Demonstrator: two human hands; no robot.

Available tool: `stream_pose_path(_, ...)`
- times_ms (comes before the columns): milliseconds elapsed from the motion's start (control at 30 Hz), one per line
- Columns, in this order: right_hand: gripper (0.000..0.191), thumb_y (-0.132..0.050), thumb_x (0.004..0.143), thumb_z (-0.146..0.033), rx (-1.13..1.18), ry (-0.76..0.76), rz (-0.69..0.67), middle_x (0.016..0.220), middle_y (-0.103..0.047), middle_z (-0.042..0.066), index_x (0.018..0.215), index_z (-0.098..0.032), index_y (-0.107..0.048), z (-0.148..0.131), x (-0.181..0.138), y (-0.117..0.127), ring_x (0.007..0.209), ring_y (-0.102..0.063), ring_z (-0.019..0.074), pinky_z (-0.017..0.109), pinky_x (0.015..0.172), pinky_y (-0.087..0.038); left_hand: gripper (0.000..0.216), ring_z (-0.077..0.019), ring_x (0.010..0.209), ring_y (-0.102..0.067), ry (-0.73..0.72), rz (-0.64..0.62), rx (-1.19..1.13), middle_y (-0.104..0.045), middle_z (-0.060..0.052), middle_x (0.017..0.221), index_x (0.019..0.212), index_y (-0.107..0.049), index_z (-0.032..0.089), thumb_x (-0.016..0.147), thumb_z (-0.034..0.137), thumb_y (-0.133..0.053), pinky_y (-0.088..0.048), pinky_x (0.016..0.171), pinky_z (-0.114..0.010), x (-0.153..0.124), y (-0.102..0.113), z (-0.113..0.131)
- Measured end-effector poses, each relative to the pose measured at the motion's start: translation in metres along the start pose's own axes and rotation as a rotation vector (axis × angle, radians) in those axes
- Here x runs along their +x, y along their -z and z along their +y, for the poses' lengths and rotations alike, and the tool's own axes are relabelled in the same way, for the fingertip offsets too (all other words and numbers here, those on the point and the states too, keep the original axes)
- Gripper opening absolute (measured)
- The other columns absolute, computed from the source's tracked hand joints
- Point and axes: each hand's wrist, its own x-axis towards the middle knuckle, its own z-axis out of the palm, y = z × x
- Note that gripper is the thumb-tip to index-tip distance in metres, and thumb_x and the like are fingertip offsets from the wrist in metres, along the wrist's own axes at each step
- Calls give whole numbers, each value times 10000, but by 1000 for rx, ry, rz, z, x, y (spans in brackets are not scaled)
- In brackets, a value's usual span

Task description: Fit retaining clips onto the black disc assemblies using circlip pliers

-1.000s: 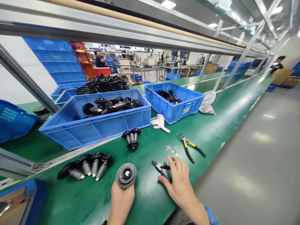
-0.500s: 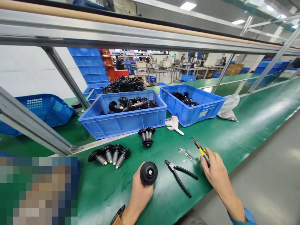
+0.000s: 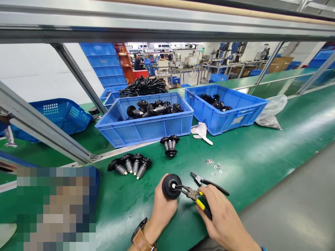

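Observation:
My left hand point(image 3: 164, 205) is wrapped around a black flanged cylindrical part point(image 3: 169, 193), its round end tilted up toward me with a pale centre. In my right hand point(image 3: 222, 212) are circlip pliers point(image 3: 192, 193) with yellow-and-black handles; their bent tips reach the centre of the part's end. Whether a ring sits on the tips is too small to tell. A second pair of pliers point(image 3: 199, 179) with black handles lies behind my right hand, partly covered by it. Small metal retaining rings point(image 3: 216, 166) are scattered on the green bench point(image 3: 251, 157) beyond.
Several similar parts point(image 3: 131, 165) lie at left, with a small group point(image 3: 170, 145) near the front blue bin point(image 3: 146, 129). Another blue bin point(image 3: 232, 116), a white glove point(image 3: 202, 133) and a plastic bag point(image 3: 272, 113) stand behind. A metal frame post point(image 3: 49, 129) slants at left.
My right hand has brought the yellow-handled pliers left, from beside the rings to the end of the black part. My left hand still holds the part. The camera view has shifted.

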Motion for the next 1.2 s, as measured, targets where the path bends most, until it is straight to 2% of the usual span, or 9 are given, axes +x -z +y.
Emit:
stream_pose_path(167, 332, -493, 993, -273, -20, -3, -5, 1123, -595, 135, 1311, -187, -454, 2, -1, -4, 989, -609, 279, 431, 820, -566, 144, -194, 767, -641, 9, 1, -11, -707, -34, 831, 827, -642, 191, 772, 84, -564, -528, 733, -296, 0, -1, 1)
stream_pose_path(700, 307, -510, 976, -244, 31, -41, -19, 1068, -585, 114, 1278, -193, -488, 0, -2, -5, 931, -599, 254, 381, 776, -545, 164, -163, 718, -575, -31, -29, -22, -634, -3, 799, 825, -585, 200, 771, 52, -539, -486, 701, -266, -2, -1, -3)
stream_pose_path(867, 349, -510, 968, -239, -30, -31, -11, 1089, -577, 125, 1311, -184, -481, -1, -5, -6, 951, -591, 267, 394, 792, -544, 160, -153, 696, -542, -28, -30, -32, -590, 8, 775, 802, -548, 203, 776, 47, -524, -468, 687, -261, 0, -1, 1)
stream_pose_path(1200, 409, -493, 878, -131, -159, 10, -6, 995, -545, 112, 1285, -161, -492, -2, -1, 0, 846, -540, 255, 370, 702, -512, 216, -158, 702, -498, -79, -25, -23, -534, 10, 778, 811, -511, 219, 777, 10, -467, -436, 668, -265, -1, 0, 5)
